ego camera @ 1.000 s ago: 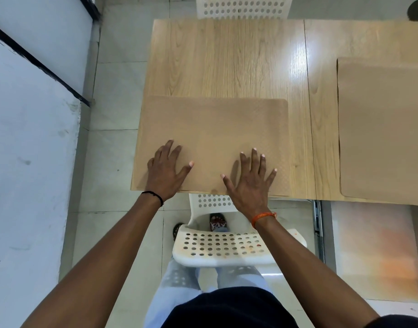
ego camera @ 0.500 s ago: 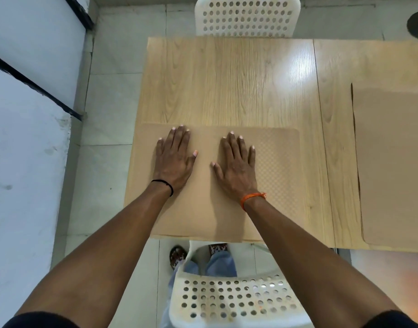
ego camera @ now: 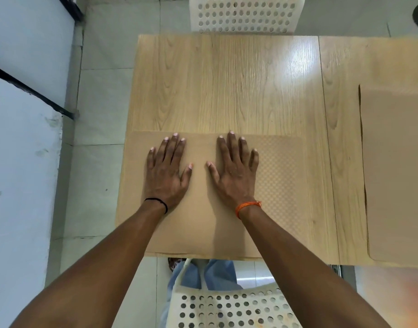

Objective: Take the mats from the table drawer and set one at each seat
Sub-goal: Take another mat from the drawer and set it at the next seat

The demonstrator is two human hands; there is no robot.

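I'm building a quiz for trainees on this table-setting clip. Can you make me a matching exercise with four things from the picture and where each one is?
Things:
1. left hand
2. second mat
3. far chair
4. orange wrist thread

Places:
A. beyond the table's far edge
B. flat on the near mat, left part
C. on the right wrist
D. at the right edge of view, on the table

Pairs: 1-B, 2-D, 3-A, 4-C

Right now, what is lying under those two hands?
Both the left hand and the right hand rest flat on a tan mat on the wooden table. Whether more mats lie beneath it cannot be seen; it covers that spot.
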